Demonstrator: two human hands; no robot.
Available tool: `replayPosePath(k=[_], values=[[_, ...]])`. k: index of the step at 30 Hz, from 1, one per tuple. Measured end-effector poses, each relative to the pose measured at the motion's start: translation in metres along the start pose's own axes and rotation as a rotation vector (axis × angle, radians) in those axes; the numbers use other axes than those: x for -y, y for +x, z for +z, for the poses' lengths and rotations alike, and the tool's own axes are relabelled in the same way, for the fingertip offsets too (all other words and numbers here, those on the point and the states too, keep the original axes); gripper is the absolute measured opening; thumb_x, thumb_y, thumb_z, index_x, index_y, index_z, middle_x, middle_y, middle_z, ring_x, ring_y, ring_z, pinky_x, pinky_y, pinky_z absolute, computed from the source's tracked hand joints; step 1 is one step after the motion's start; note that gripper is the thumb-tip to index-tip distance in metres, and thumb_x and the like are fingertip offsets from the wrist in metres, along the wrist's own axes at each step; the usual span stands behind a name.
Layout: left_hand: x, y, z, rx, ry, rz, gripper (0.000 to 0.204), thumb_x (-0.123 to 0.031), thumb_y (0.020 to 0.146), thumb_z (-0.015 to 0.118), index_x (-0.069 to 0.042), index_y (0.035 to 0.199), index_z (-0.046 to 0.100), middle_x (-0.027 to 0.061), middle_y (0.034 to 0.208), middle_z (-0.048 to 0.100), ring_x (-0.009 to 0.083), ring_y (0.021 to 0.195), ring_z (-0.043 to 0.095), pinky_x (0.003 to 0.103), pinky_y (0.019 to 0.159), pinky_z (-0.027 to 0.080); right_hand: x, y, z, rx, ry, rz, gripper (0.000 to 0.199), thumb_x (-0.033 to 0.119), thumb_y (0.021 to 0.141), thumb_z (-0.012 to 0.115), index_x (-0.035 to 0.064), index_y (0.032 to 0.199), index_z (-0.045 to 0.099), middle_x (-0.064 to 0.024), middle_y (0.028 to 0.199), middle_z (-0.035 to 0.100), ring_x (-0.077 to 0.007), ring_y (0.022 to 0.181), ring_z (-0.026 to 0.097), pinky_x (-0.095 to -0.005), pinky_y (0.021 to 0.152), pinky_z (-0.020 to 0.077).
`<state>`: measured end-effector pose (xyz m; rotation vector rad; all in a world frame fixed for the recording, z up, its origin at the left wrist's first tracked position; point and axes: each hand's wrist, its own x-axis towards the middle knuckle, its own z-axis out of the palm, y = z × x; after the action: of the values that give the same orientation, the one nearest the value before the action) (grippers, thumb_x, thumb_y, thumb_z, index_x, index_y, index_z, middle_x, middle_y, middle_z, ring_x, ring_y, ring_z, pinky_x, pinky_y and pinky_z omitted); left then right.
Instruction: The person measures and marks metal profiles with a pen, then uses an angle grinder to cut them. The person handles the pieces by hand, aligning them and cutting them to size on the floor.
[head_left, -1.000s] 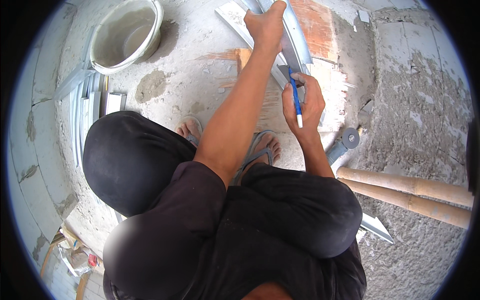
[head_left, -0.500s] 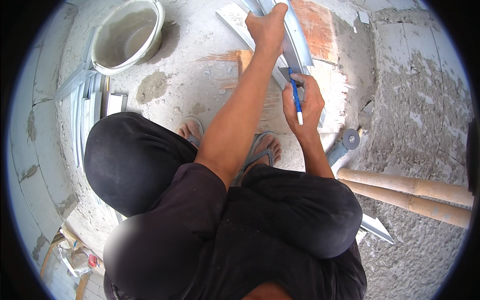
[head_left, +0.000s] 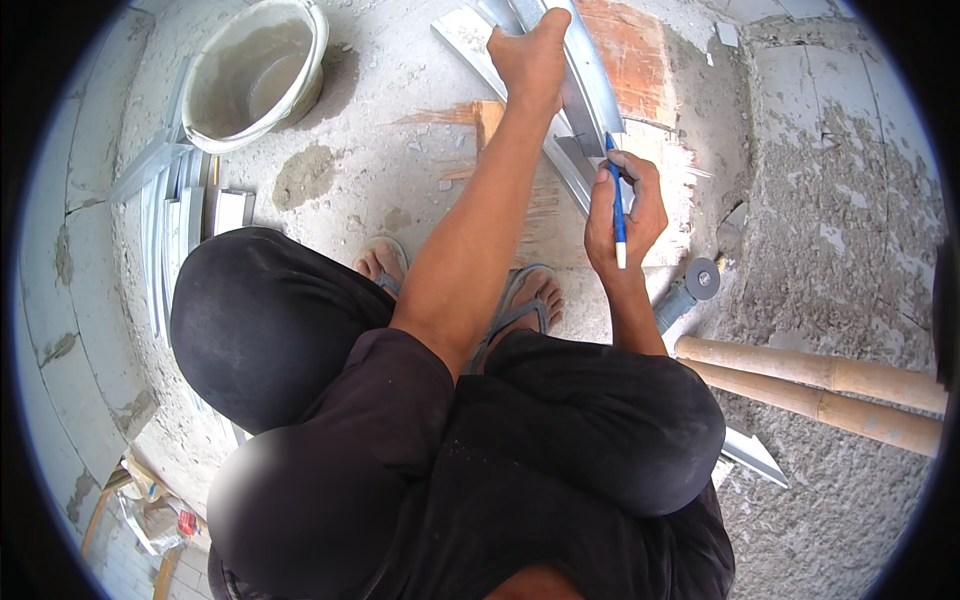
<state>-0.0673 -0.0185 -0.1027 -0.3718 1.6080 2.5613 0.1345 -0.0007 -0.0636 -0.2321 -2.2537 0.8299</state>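
Galvanised sheet-metal channel (head_left: 585,85), pale grey and long, lies slanted across the rough concrete floor (head_left: 420,150) in front of the squatting person, over a wooden offcut (head_left: 487,120).

Head view. The left hand (head_left: 530,55) is pressed down on the channel's upper stretch, fingers curled over its edge, pinning it. The right hand (head_left: 625,210) is closed around a blue pen (head_left: 615,200) in a writing grip, the tip set against the channel's lower part just beside the left forearm.

Handling, as a judgement: the channel looks thin-walled and light, stiff along its length but apt to twist or spring if lifted by one end; the cut edges are likely sharp and the surface slick, so a flat palm on the web or a grasp round the folded flanges suits it best. The pen is light, rigid, and needs no more than a fingertip pinch.

Around: a plaster-stained bucket (head_left: 255,75) stands well off to the left; a stack of further metal profiles (head_left: 175,220) lies along the left wall. An angle grinder (head_left: 690,290) rests near the right wrist, disc toward the hand. Two wooden poles (head_left: 820,385) cross the floor on the right. Sandalled feet (head_left: 525,300) sit just below the channel, and the person's own knees crowd the near side.
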Motion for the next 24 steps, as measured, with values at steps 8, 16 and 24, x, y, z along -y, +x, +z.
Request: replayPosePath(k=[8, 16, 24], values=[[-0.029, -0.019, 0.008, 0.154, -0.217, -0.093, 0.048, -0.016, 0.086, 0.077, 0.012, 0.122, 0.061, 0.0173, 0.107, 0.070, 0.0267, 0.092, 0.073, 0.040, 0.079, 0.061, -0.032, 0.050, -0.007, 0.232, 0.137, 0.244, 0.027, 0.029, 0.095, 0.074, 0.0036, 0.104, 0.077, -0.0157, 0.087, 0.068, -0.0315, 0.078, 0.065, -0.0390, 0.074, 0.0507], [-0.022, -0.013, 0.013, 0.397, -0.076, -0.113, 0.100, -0.074, 0.099, 0.052, 0.011, 0.151, 0.038, 0.0301, 0.144, 0.053, 0.0394, 0.130, 0.059, 0.051, 0.104, 0.054, -0.043, 0.056, -0.040, 0.146, 0.422, 0.658, 0.019, 0.024, 0.096, 0.077, 0.0070, 0.106, 0.076, -0.0005, 0.088, 0.069, -0.0095, 0.079, 0.062, -0.0269, 0.065, 0.0502], [-0.003, 0.031, 0.055, 0.362, -0.035, -0.290, 0.045, -0.022, 0.101, 0.072, 0.011, 0.128, 0.056, 0.0220, 0.109, 0.067, 0.0313, 0.092, 0.072, 0.051, 0.076, 0.068, -0.084, -0.020, -0.153, -0.296, 0.684, 1.033, 0.020, 0.024, 0.098, 0.076, 0.0090, 0.111, 0.073, 0.0011, 0.095, 0.070, -0.0104, 0.085, 0.065, -0.0287, 0.068, 0.0525]])
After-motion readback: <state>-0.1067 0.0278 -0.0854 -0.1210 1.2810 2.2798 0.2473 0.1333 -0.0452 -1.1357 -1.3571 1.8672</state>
